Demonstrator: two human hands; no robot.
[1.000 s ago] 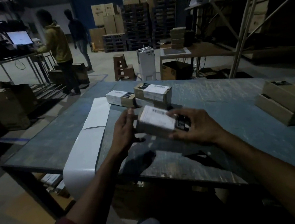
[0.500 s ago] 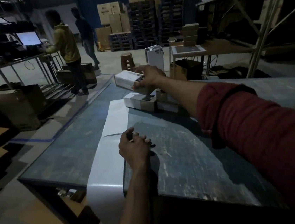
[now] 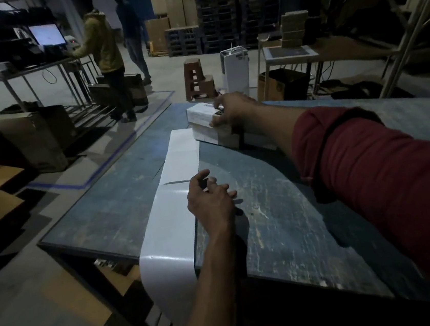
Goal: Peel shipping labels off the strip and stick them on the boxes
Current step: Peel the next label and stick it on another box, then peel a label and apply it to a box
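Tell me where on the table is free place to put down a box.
Bare table lies right of the left hand, below the right arm. Also bare left of the strip. Crowded at the far edge: stacked boxes under the right hand.

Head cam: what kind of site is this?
Most likely a warehouse packing station: stacked cartons and dark pallets at the back, metal racking on the right, and a label strip on a worn work table.

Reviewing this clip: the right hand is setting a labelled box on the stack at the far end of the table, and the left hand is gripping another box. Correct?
Not quite. In the head view the left hand holds no box; it rests by the label strip.
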